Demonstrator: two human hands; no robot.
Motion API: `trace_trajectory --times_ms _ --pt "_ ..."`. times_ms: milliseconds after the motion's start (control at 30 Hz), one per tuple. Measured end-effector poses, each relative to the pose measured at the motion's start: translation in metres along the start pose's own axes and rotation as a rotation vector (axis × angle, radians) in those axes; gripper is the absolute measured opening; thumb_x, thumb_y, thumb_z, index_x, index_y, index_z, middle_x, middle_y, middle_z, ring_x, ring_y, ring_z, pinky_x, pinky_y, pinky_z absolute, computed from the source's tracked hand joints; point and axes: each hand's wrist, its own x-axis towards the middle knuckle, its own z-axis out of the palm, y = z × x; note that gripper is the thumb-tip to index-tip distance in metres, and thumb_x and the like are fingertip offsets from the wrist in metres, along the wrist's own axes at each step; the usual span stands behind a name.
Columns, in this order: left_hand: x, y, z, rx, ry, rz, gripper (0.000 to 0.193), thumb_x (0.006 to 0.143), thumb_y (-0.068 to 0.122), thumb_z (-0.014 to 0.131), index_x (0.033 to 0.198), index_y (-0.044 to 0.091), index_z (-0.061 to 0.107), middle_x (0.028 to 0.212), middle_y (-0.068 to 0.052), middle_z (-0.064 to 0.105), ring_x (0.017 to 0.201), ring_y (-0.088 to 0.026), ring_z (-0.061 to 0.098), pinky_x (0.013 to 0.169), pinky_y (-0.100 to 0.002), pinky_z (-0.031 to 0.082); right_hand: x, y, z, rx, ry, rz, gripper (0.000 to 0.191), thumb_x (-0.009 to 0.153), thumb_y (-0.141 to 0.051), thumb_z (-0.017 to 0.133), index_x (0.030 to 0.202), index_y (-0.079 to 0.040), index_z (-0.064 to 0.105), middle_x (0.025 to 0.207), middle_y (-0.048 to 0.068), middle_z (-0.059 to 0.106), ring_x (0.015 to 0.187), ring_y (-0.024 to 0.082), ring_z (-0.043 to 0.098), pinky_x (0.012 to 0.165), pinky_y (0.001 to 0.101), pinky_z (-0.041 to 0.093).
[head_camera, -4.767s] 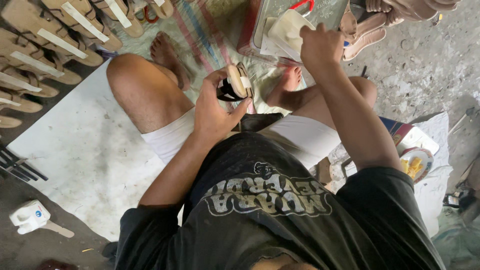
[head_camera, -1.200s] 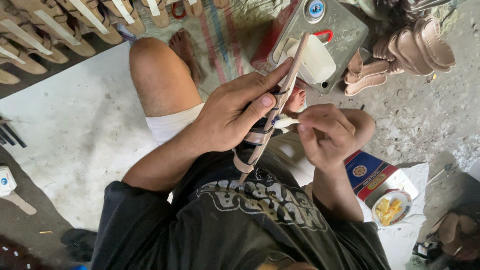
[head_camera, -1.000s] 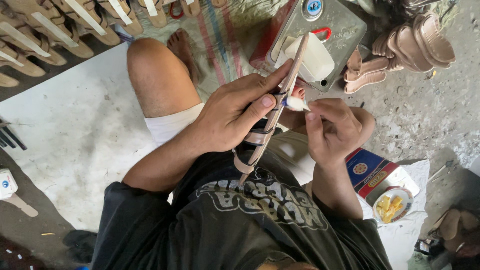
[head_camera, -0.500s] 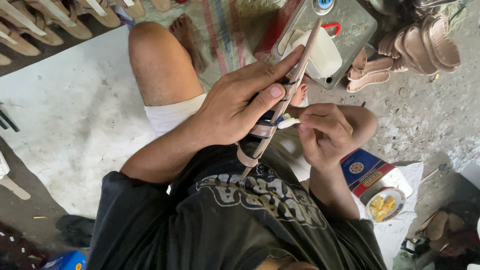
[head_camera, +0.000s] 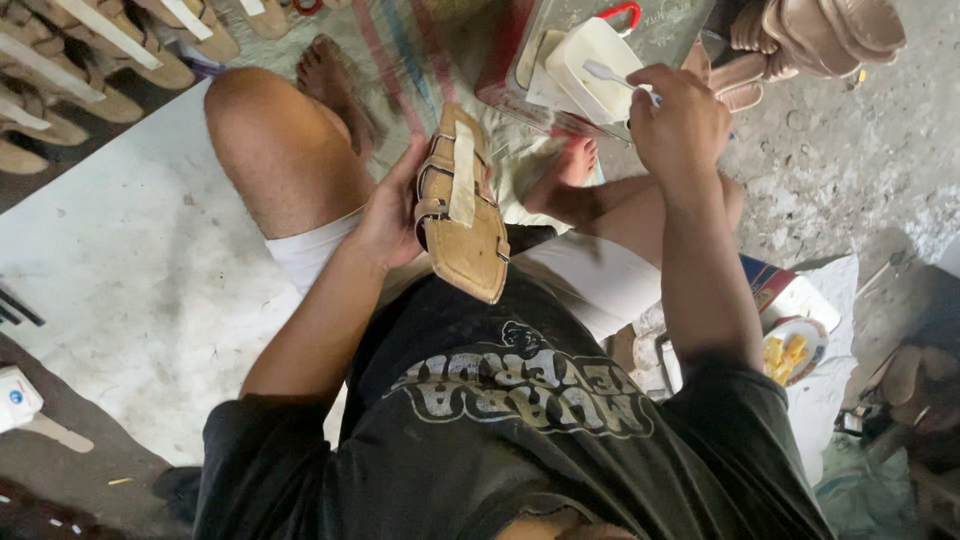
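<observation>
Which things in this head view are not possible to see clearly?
- Brush tip: in the head view, too small to tell if it carries glue.
- White tub: contents not visible.
- Left hand: fingers hidden behind the sandal.
- Stacked sandals: cut by the top edge.
</observation>
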Motion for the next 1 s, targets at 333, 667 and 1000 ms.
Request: trace_trajectory --times_ms 333,667,1000 --pt "-0.007 -0.019 0.001 -0.278 -0.275 -0.019 0.071 0.112 0.057 0.039 0.161 0.006 0.040 0.153 -0.016 0.054 0.138 -0.033 0.056 0.117 -0.054 0.046 0.010 0.021 0.022 -0.352 -0.181 -0.024 0.015 0.092 -0.018 0.068 0.104 -0.020 0.078 0.091 0.016 0.069 0.076 0.033 0.071 0.068 0.0469 0.052" --pt "-0.010 0.002 0.030 0.613 -0.080 0.403 0.104 0.094 0.023 0.081 0.173 0.011 0.014 0.175 -0.013 0.027 0.162 -0.025 0.032 0.138 -0.044 0.027 -0.083 -0.049 -0.052 0.745 -0.155 0.085 0.021 0.099 -0.001 0.069 0.119 -0.007 0.072 0.098 0.010 0.073 0.078 0.014 0.061 0.068 0.0271 0.045" --pt "-0.027 0.008 0.079 0.783 -0.123 0.310 0.108 0.092 0.016 0.083 0.171 0.012 0.009 0.160 -0.013 0.042 0.145 -0.025 0.049 0.119 -0.042 0.049 -0.095 -0.109 -0.043 1.020 -0.034 0.068 0.011 0.102 0.007 0.068 0.112 0.004 0.068 0.094 0.009 0.067 0.068 0.006 0.049 0.062 0.0200 0.038"
